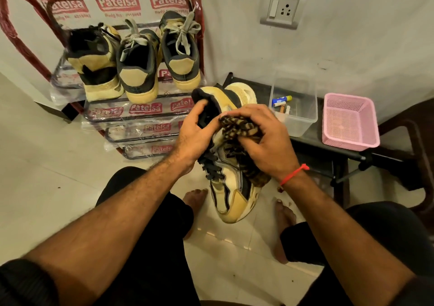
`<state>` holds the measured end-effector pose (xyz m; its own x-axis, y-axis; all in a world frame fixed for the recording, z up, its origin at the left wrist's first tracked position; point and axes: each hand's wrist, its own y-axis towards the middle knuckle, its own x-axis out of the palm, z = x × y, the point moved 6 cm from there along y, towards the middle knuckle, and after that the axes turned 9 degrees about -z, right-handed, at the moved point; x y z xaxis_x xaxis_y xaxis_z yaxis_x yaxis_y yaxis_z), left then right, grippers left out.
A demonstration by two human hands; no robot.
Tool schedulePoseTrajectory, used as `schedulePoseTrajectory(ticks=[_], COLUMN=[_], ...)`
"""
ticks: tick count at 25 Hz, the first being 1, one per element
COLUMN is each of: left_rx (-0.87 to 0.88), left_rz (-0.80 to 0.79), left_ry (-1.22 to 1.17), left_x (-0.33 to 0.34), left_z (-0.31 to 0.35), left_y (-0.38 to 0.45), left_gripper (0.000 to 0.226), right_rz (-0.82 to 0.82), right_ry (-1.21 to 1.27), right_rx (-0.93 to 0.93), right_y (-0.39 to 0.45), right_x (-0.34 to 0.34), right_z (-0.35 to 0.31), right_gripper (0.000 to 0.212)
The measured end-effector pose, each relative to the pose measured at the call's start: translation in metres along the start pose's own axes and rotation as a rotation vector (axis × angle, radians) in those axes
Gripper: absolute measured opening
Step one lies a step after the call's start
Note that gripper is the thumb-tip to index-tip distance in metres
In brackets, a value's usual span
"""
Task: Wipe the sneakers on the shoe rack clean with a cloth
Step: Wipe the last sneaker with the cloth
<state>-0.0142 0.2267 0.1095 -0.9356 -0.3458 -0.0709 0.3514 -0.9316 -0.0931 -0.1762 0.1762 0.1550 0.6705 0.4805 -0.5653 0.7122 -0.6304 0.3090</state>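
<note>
The left hand point(195, 129) holds the sneaker point(231, 155) by its collar above the floor; the right hand point(265, 139) fingers press the cloth point(237, 127) on its side. Better to rub firmly while keeping the sneaker steady.

The sneaker point(232, 188) I hold is tan and cream with black trim and black laces, and my cloth point(239, 127) is checked in black and tan. On the red-framed rack point(28, 54) with red-and-white printed wrapping sit three tan-and-black sneakers point(138, 71), two with grey laces. A pink basket point(350, 122) stands beside a clear box point(293, 108), and a red thread point(293, 174) circles my right wrist.
</note>
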Motion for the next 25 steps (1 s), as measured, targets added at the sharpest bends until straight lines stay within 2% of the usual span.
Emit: schedulePoseTrajectory(ticks=[2,3,6,9,11,14,16,18,19,21,25], left_rx=[0.017,0.015,0.026,0.087,0.086,0.005,-0.064,-0.056,-0.042,-0.041,0.012], left_rz=[-0.038,-0.038,-0.061,-0.091,-0.054,0.079,0.174,0.211,0.199,0.182,0.106], left_ry=[-0.009,-0.017,-0.082,-0.032,-0.035,-0.104,-0.132,-0.079,-0.04,0.007,0.016], left_x=[0.008,0.011,0.012,0.012,0.01,-0.005,-0.015,-0.018,-0.016,-0.012,0.002], left_z=[-0.001,0.0,0.002,0.008,0.009,0.0,-0.005,-0.006,-0.005,-0.005,0.0], left_y=[-0.001,-0.002,-0.003,-0.002,-0.002,0.004,0.004,0.005,0.005,0.006,0.007], left_gripper=[0.015,0.011,0.019,0.018,0.018,0.02,0.017,0.014,0.014,0.014,0.012], right_rz=[0.072,0.111,0.171,0.25,0.224,0.035,-0.192,-0.423,-0.478,-0.406,0.028], right_ry=[-0.144,-0.154,-0.112,-0.167,-0.235,-0.387,-0.517,-0.53,-0.5,-0.43,-0.312], right_rx=[-0.032,-0.023,0.034,0.021,0.0,0.018,0.025,0.049,0.062,0.073,0.136], right_y=[0.017,0.026,0.047,0.061,0.068,0.046,0.006,-0.033,-0.043,-0.042,0.0], right_x=[-0.005,-0.01,-0.013,-0.016,-0.015,0.007,0.034,0.054,0.056,0.042,-0.014], right_z=[-0.011,-0.013,-0.012,-0.019,-0.024,-0.018,-0.009,0.002,0.006,0.012,0.009], right_gripper=[0.037,0.034,0.031,0.031,0.03,0.028,0.031,0.031,0.032,0.034,0.033])
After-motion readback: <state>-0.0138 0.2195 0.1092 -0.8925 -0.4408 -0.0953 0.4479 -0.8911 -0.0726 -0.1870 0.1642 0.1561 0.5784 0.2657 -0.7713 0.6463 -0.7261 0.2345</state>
